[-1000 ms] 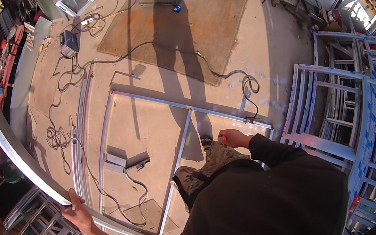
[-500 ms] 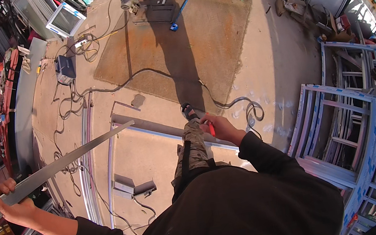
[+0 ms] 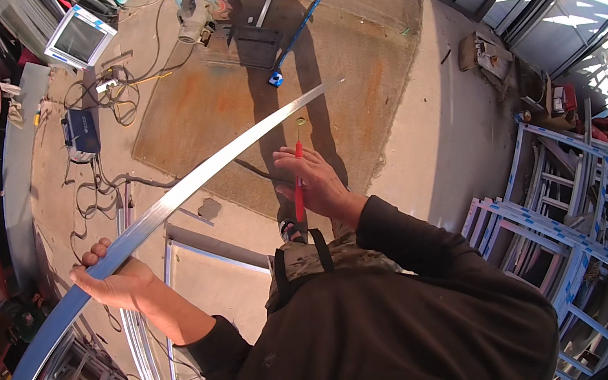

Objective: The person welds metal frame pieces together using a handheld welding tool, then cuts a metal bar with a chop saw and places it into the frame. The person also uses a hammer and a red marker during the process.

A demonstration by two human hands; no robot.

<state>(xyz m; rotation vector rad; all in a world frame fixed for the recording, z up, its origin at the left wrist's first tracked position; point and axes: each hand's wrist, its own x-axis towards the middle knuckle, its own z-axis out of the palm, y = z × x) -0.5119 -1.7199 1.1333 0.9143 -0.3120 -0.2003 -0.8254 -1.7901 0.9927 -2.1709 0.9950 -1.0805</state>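
Note:
A long flat metal bar (image 3: 199, 181) slants up across the view from the lower left, its face bright with sunlight. My left hand (image 3: 128, 283) is wrapped round its lower part, thumb along the near side. The far end reaches over the brown metal sheet (image 3: 361, 46) on the ground. My right hand (image 3: 326, 186) is just below that far part of the bar, apart from it. Between its fingers is a slim red pen-like tool (image 3: 299, 200) with a thin tip pointing away from me; its exact kind is unclear.
A cut-off saw (image 3: 197, 17) stands ahead, beside a blue measuring stick with a tape measure (image 3: 275, 79). To the left are a dark blue box (image 3: 80, 132) and looping cables (image 3: 87, 200). Stacked blue-taped frames (image 3: 557, 229) fill the right side. A metal frame (image 3: 218, 250) lies near my feet.
The bar has swung from the left toward the middle, and my left hand has come inward with it. My right hand has moved forward and left with the red tool, nearer the bar.

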